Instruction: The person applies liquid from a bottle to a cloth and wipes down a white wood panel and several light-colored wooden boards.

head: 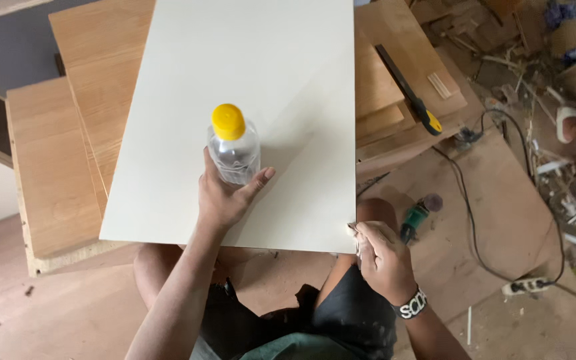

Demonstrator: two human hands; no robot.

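A clear plastic bottle [234, 148] with a yellow cap stands upright on a large white board [261, 80] that lies across stacked plywood. My left hand [225, 197] wraps around the bottle's lower part from behind. My right hand [381, 257] is closed at the board's near right corner, pinching its edge; a small metal thing may be between the fingers, but I cannot tell. A black wristband sits on that wrist.
Plywood sheets [55, 167] lie under and left of the board. A black and yellow handsaw [409, 90] rests on plywood at the right. A green power tool [416, 217], cables and a power strip [528, 287] lie on the floor among wood scraps.
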